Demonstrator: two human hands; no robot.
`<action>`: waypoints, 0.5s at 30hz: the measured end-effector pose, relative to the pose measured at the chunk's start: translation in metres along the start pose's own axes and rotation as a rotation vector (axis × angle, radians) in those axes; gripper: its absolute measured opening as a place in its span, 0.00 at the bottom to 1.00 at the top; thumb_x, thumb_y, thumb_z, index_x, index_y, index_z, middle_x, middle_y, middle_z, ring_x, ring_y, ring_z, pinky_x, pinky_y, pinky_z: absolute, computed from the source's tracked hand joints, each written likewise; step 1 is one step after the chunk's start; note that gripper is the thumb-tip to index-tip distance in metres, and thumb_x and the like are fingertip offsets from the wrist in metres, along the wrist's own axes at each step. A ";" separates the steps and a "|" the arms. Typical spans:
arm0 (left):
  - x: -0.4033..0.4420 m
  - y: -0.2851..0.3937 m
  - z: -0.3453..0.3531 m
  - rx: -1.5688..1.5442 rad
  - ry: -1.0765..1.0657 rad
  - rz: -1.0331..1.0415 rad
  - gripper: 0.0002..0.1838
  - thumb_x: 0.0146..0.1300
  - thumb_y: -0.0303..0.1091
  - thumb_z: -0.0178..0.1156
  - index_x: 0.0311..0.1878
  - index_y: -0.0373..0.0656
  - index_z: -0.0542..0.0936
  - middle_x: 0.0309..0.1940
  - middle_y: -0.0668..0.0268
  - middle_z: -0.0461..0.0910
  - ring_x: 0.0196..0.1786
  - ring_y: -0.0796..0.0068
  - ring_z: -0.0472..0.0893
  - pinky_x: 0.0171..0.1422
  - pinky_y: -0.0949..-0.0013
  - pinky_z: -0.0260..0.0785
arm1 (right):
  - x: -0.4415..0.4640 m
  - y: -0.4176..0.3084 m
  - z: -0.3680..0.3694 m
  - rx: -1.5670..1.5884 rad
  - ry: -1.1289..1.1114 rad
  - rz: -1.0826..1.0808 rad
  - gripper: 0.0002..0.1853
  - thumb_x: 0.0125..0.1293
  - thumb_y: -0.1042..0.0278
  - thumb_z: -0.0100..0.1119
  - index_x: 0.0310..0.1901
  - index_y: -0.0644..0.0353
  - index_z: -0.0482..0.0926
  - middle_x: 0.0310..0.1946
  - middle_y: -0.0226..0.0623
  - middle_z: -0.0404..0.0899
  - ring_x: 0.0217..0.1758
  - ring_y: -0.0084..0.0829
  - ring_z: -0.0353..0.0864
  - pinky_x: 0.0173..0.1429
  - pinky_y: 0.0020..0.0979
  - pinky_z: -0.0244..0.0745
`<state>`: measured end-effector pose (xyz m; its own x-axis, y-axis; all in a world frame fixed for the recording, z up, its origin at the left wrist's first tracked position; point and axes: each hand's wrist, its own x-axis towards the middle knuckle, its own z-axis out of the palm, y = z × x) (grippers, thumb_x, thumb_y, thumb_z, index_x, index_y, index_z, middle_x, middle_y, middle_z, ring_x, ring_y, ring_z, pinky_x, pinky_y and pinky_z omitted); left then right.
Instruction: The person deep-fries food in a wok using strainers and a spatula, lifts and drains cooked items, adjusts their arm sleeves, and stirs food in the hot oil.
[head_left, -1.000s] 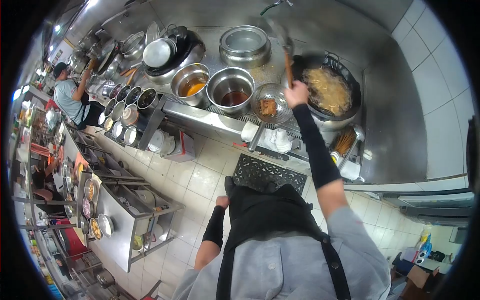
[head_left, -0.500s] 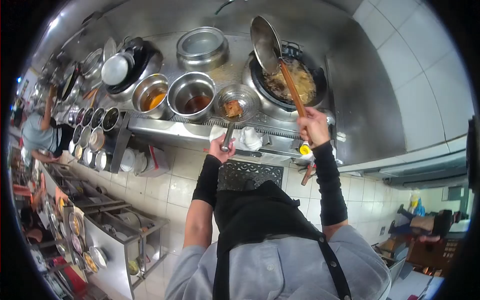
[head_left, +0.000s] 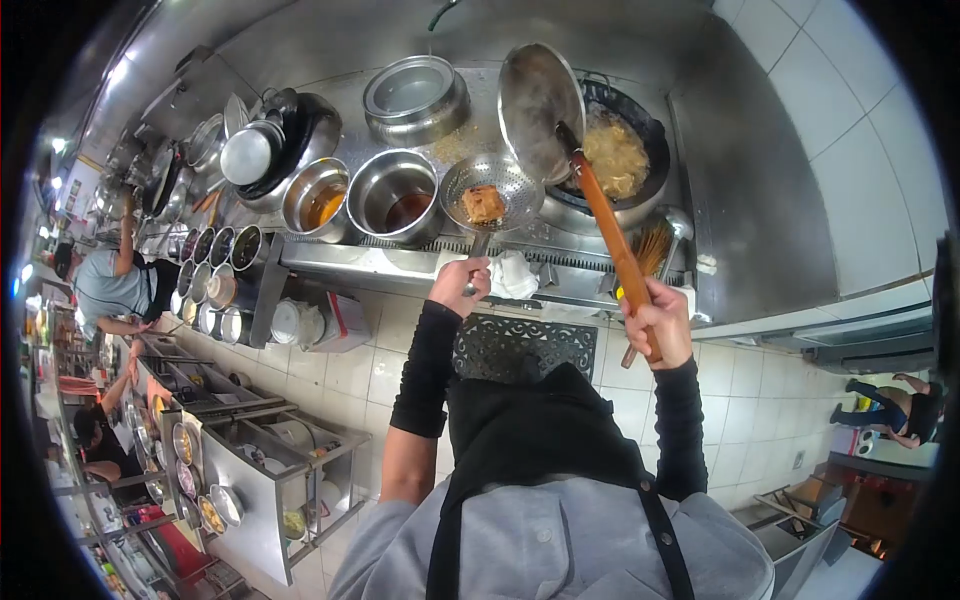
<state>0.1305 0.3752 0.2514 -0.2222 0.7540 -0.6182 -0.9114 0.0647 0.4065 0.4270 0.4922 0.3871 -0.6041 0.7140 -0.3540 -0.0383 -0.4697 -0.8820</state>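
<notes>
My left hand (head_left: 460, 285) is closed on the handle of a perforated strainer (head_left: 516, 192), in which a browned piece of food (head_left: 483, 204) lies. My right hand (head_left: 655, 322) grips the wooden handle of a large round metal pan or lid (head_left: 540, 105), tilted up between the strainer and the wok. Behind it the dark wok (head_left: 655, 150) holds pale food in bubbling oil (head_left: 616, 158). Left of the strainer stand a steel pot of dark liquid (head_left: 392, 197) and a pot of orange liquid (head_left: 317, 199).
A lidded steel pot (head_left: 416, 98) stands at the back. Seasoning containers (head_left: 221, 246) line the left, above a metal rack (head_left: 265, 460). One person (head_left: 115, 285) works at far left, another sits low at left, and one (head_left: 900, 410) is at far right.
My left hand has come up and taken hold of the strainer handle. My right hand has lifted the wooden-handled pan or lid from behind the wok and brought it left and nearer.
</notes>
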 end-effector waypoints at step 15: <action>0.000 0.026 0.024 0.463 0.210 0.594 0.05 0.60 0.24 0.58 0.31 0.36 0.71 0.20 0.68 0.67 0.19 0.79 0.65 0.20 0.72 0.58 | 0.008 0.050 -0.011 0.558 -0.293 0.187 0.23 0.47 0.85 0.48 0.49 0.72 0.67 0.32 0.46 0.68 0.16 0.22 0.64 0.12 0.20 0.60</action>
<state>0.1145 0.3926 0.2777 -0.7306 0.6111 -0.3047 -0.3920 -0.0099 0.9199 0.4289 0.4799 0.3368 -0.8295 0.4604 -0.3162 -0.2715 -0.8271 -0.4921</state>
